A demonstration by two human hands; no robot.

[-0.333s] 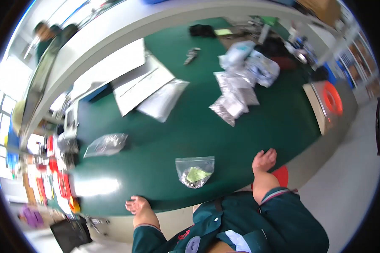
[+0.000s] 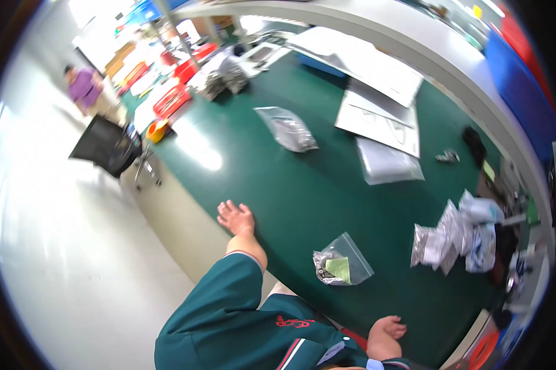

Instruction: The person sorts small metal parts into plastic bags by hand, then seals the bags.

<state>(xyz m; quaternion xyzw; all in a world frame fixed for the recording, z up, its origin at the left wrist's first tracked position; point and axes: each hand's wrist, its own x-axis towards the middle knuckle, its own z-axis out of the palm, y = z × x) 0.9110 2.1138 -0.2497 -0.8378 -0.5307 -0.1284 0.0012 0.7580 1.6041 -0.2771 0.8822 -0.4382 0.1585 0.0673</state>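
A clear zip bag lies on the green tabletop between my hands. Small metal parts and a pale green slip are inside it. My left hand rests at the table's near edge, fingers spread and holding nothing. Lower right, my right hand lies by the edge with its fingers loosely out and no object in them. The zip bag is the nearest thing to it. Farther in is another clear plastic bag, its contents hard to make out.
White boards and papers lie at the back beside a clear sleeve. Silvery and white bags are piled at the right. Red trays and an orange tape roll stand far left. A black chair and a person are beyond.
My view has swung to the left, so the table appears turned and the chair shows more fully. Both hands stay by the table edge, empty, and the zip bag remains between them.
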